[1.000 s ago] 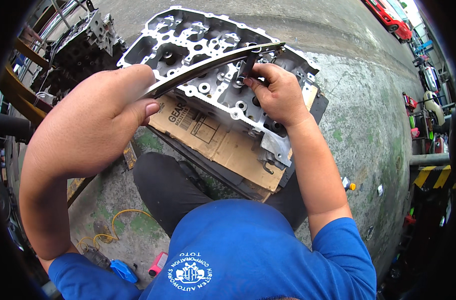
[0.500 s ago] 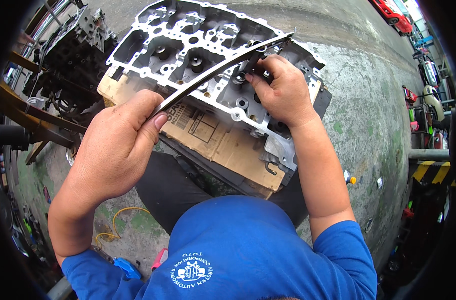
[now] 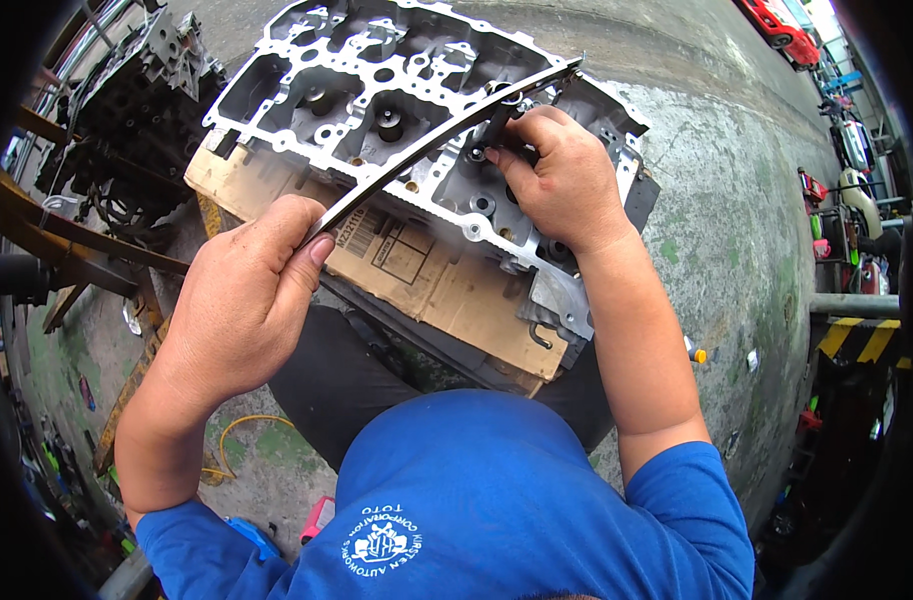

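Note:
An aluminium cylinder head [image 3: 474, 228] lies across cardboard, its open chambers and valve wells facing up. My left hand [image 3: 249, 295] is closed around the near end of a long, slightly curved metal lever [image 3: 407, 160]. The lever slants up over the cylinder head, and its far tip rests near the head's far right end. Beneath the lever's far half, my right hand [image 3: 562, 180] pinches a dark cylindrical piece [image 3: 494, 130] standing over one of the wells. Its lower end and the fingertips behind it are partly hidden.
Flattened cardboard [image 3: 457, 300] on a dark support lies under the cylinder head, close to my knees. A dark engine block [image 3: 127, 120] stands at the left beside a rusty metal frame [image 3: 87, 235]. A yellow hose [image 3: 239, 425] curls on the floor. A yellow-capped bottle [image 3: 698, 355] sits at right.
My left hand has shifted slightly down and right with the lever's near end. My right hand stays almost in place at the dark cylindrical piece.

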Motion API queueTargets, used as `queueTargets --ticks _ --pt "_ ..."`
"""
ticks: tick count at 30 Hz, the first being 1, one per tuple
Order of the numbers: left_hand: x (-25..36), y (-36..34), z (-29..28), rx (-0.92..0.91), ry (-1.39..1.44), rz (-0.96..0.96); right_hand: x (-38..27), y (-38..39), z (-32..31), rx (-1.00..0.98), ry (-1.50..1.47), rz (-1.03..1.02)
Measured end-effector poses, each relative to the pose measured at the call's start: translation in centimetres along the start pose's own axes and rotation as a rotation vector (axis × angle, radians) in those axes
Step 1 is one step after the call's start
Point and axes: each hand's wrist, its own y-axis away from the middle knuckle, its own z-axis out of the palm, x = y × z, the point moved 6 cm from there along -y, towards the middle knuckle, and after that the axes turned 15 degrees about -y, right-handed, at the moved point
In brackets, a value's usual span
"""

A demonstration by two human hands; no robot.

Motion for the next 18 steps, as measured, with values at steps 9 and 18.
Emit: queueTargets --ticks 9,18 --pt "-0.3 0.1 0.8 -0.02 0.023 -0.059 0.0 0.1 0.0 -0.001 -0.005 0.029" --pt "-0.9 -1.4 0.3 0.065 -0.231 -0.049 1.2 2.0 -3.6 0.127 -0.546 0.231"
